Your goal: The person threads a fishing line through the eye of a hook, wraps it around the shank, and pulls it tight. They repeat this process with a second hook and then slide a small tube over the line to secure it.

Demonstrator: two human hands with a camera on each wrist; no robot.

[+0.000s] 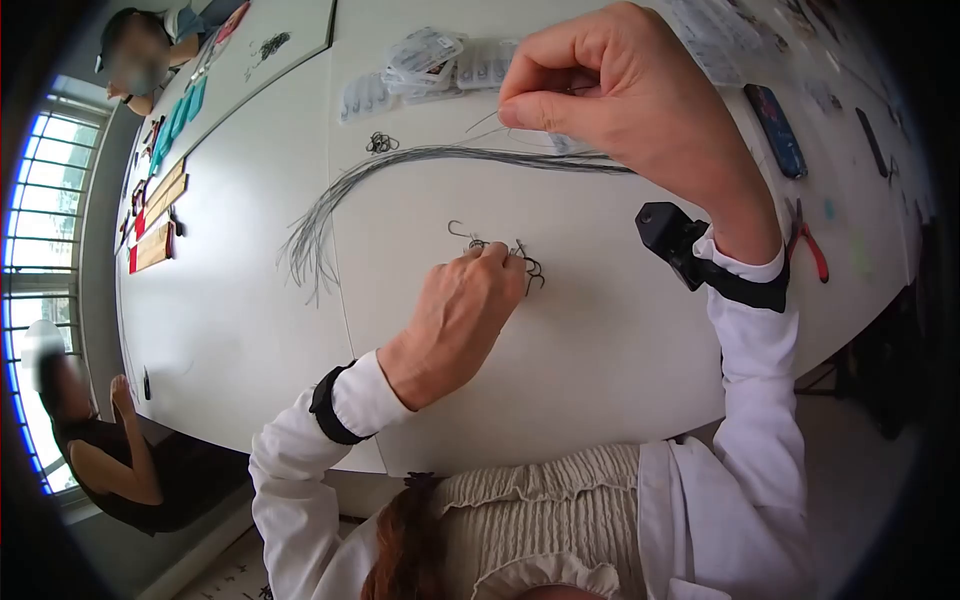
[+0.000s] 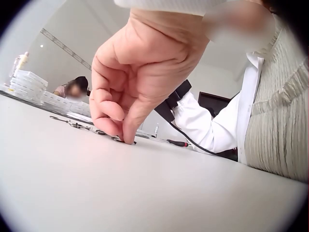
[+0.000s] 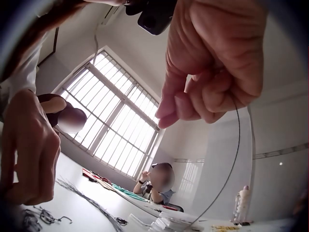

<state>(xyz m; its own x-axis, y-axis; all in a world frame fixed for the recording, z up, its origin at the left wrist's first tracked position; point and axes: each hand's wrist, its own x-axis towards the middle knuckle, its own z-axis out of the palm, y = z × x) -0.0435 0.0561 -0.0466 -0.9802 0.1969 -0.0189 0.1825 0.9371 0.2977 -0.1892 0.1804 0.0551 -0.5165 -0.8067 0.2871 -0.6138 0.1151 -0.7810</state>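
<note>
The grip of my left hand is clenched at the fingertips, thumb and finger pinching among the small dark hooks on the white surface. One hook lies just beyond my knuckles, its bend open. My right hand is raised above the surface, fingers curled in, its grip closed on a thin line that curves down from it. A long bundle of wires arcs beyond the hooks, with a small dark tangle just beside it and clear plastic boxes farther off.
</note>
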